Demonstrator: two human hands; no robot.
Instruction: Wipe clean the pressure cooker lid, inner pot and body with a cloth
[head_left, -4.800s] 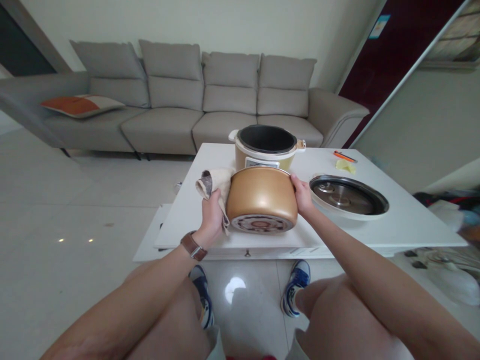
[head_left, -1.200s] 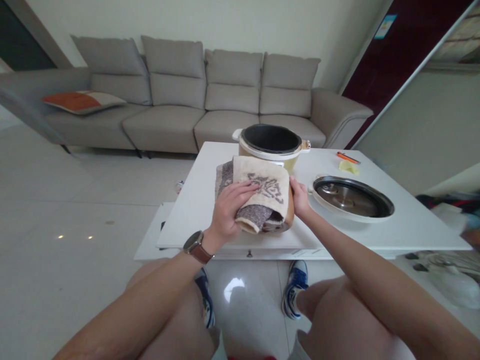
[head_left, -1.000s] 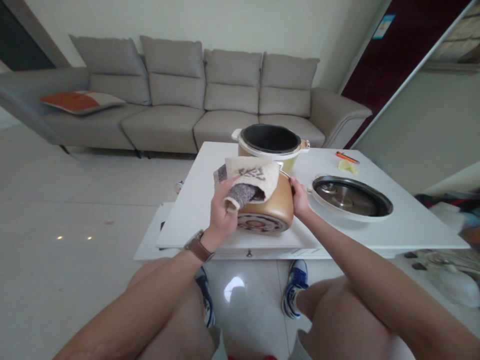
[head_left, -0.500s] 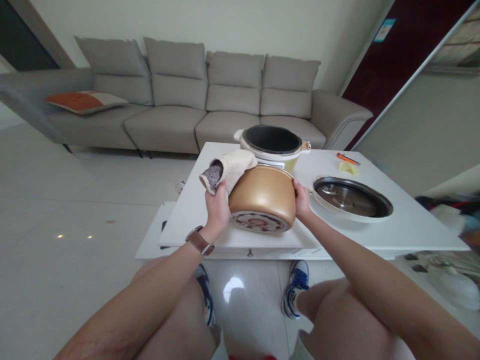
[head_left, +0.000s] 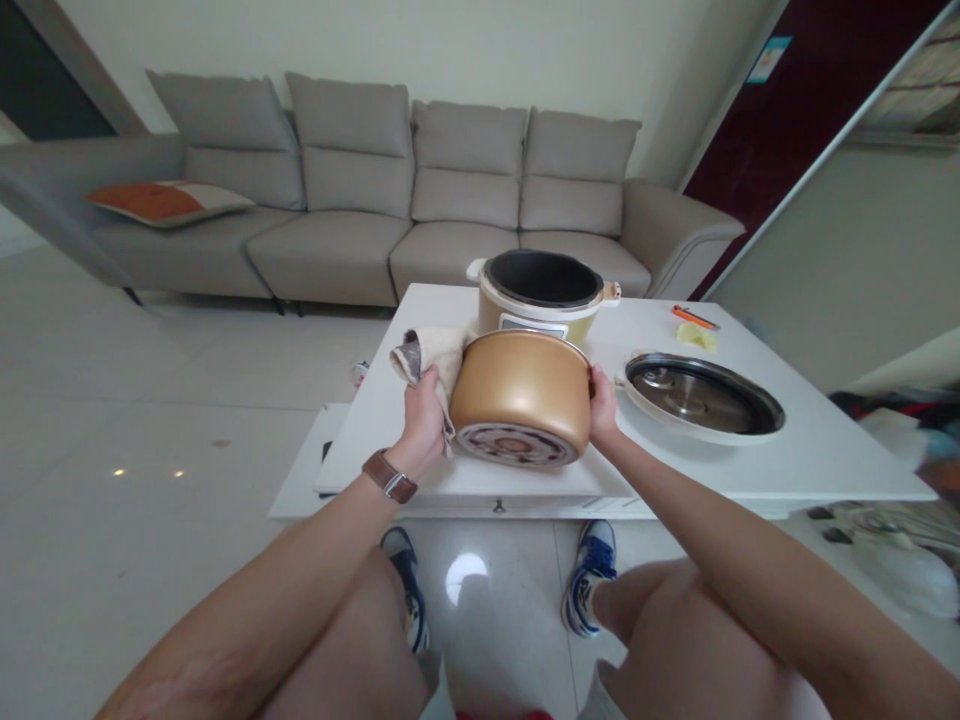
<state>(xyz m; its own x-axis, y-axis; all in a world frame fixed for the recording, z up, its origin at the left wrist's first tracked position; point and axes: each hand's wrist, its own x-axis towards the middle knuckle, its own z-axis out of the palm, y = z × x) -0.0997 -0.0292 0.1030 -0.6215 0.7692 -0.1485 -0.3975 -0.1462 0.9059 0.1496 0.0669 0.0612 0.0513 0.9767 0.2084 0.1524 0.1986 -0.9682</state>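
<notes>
A gold inner pot (head_left: pixel 523 385) is held up over the near side of the white table, tilted so that its stained underside faces me. My right hand (head_left: pixel 601 402) is closed on the pot's right side. At the pot's left side, my left hand (head_left: pixel 424 420) is closed around a beige and grey cloth (head_left: pixel 442 350), which lies against the pot wall. Just behind the pot stands the cooker body (head_left: pixel 495 308), its dark inside showing. A detached lid (head_left: pixel 709 432) lies to the right with its metal inner face up.
On the white table (head_left: pixel 817 455), an orange-handled peeler or knife (head_left: pixel 691 317) lies near a yellow-green piece (head_left: pixel 697 336) at the back right. A grey sofa (head_left: pixel 465 245) stands beyond the table. A drawer knob (head_left: pixel 499 506) sits on the table's front, above my feet.
My left hand has shifted slightly left and down with the cloth, which now drapes beside the pot rather than across its upper left rim. The pot has moved slightly left.
</notes>
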